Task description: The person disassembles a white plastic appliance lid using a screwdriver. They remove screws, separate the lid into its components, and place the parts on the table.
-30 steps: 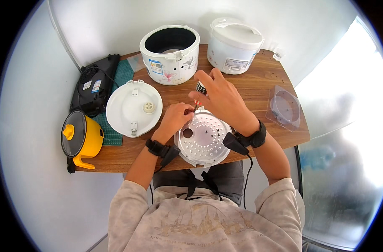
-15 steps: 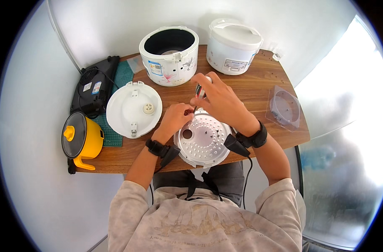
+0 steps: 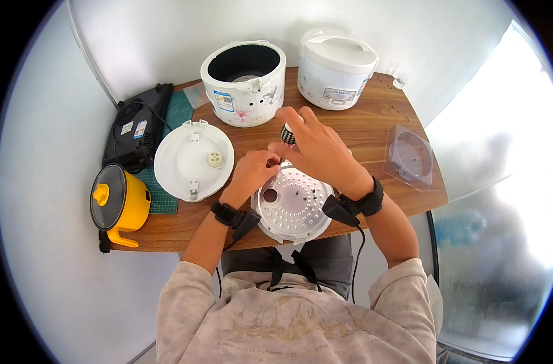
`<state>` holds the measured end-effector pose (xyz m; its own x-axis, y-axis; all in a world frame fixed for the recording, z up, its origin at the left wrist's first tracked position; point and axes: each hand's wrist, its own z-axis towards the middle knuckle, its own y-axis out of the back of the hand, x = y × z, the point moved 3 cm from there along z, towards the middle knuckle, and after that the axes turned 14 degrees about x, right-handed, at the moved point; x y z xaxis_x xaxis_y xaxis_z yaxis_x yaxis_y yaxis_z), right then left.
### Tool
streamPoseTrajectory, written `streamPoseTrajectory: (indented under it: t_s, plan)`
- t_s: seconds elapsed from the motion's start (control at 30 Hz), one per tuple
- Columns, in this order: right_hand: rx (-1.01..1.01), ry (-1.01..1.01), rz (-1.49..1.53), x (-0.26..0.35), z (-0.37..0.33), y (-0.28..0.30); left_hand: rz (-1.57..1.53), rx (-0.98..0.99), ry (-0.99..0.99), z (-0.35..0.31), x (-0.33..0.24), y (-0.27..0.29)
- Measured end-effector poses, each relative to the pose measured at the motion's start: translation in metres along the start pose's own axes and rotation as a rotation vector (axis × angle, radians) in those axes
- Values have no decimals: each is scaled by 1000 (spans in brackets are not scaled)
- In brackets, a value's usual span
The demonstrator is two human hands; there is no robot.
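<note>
My right hand (image 3: 325, 150) is closed around the patterned handle of a screwdriver (image 3: 288, 134), which points down at the far edge of a round silver inner lid plate (image 3: 296, 212). Beside the screwdriver's lower end, the fingers of my left hand (image 3: 252, 173) are pinched together at the plate's far left rim. Whatever they hold, if anything, is hidden. Raised dimples cover the plate, which has one round hole at its left and several small dark screws lying near its middle. To the left lies a white plastic lid shell (image 3: 182, 161) with a round cream vent piece.
An open white rice cooker body (image 3: 246, 109) and a closed white rice cooker (image 3: 337, 70) stand at the back. A yellow pot (image 3: 134, 197) and a black appliance (image 3: 131, 133) sit left, by a green cutting mat (image 3: 164, 203). A clear plastic tray (image 3: 419, 173) lies right.
My right hand has shifted slightly and turned on the screwdriver, so the handle shows a different side. My left hand stays at the plate's rim.
</note>
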<state>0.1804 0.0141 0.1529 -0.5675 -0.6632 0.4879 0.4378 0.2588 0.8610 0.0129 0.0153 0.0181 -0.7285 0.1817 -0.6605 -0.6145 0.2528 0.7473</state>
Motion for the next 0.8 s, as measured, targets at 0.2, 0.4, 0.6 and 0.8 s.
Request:
streamPoseTrajectory:
  t_s: [0.2, 0.4, 0.6, 0.8]
  plan:
    - [-95, 88, 90, -15, 2, -3, -13, -2, -15, 1, 0, -1]
    - [-5, 146, 170, -10, 0, -2, -9, 14, 29, 0, -2, 1]
    - [8, 226, 163, -9, -3, -3, 27, 30, 21, 1, -7, 5]
    - [23, 268, 189, -11, -5, -3, 200, 19, 10, -4, -24, 9]
